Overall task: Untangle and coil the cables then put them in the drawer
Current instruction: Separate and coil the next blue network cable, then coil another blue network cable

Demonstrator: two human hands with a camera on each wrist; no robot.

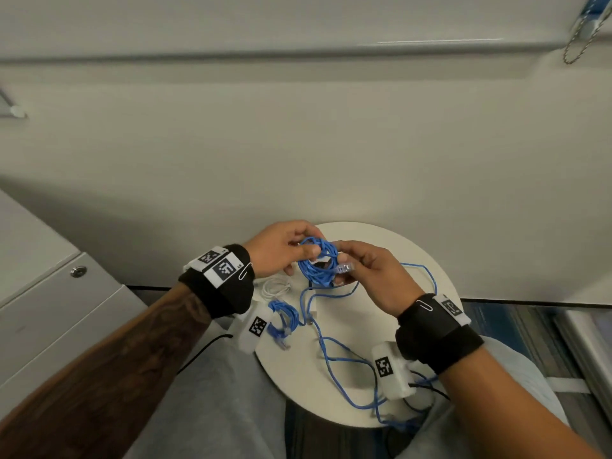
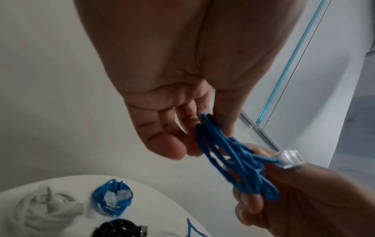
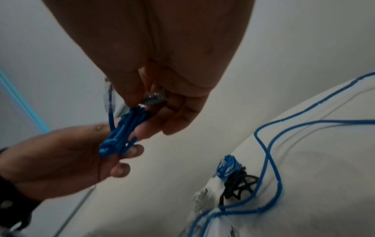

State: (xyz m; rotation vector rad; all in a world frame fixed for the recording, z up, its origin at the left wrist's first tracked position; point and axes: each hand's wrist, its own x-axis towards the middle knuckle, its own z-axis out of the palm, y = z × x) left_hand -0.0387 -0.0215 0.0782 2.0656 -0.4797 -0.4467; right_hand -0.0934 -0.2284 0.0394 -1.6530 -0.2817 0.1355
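Holding: left hand point(image 1: 276, 248) and right hand point(image 1: 371, 271) both pinch one blue coil point(image 1: 318, 263) above the far edge of the round table point(image 1: 414, 253).
Plug: clear plug point(image 1: 344, 268) at the right fingers.
Table: finished coil point(image 1: 281, 318) near left; loose cable point(image 1: 341, 356) sprawls near right.
Risk: a slack pinch could let the loops spring open; the loose cable might snag.

Plain off-white wall point(image 1: 298, 144) fills most of the head view, with a horizontal ledge point(image 1: 298, 51) across it near the top. Grey metal cabinet point(image 1: 49, 309) with a round lock point(image 1: 78, 271) stands at left, small round white table point(image 1: 361, 326) against the wall's dark baseboard point(image 1: 530, 302). Blue-patterned carpet point(image 1: 516, 329) at right; blind cord point(image 1: 578, 41) hangs top right.
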